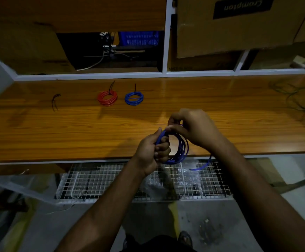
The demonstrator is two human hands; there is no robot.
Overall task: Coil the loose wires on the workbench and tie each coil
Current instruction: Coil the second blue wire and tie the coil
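Blue wire [181,150] was held in round loops by left hand [154,151] | top strands were pinched by right hand [193,128] | glossy wooden workbench [75,128] lay beneath.

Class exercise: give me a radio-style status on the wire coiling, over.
Left hand grips blue coil; right hand pinches its top. Loose tail hangs. Nothing in the way.

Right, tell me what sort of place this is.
Probably a workshop or storeroom: a long wood-grain workbench, brown cardboard boxes shelved behind it, and tied red and blue wire coils lying on it.
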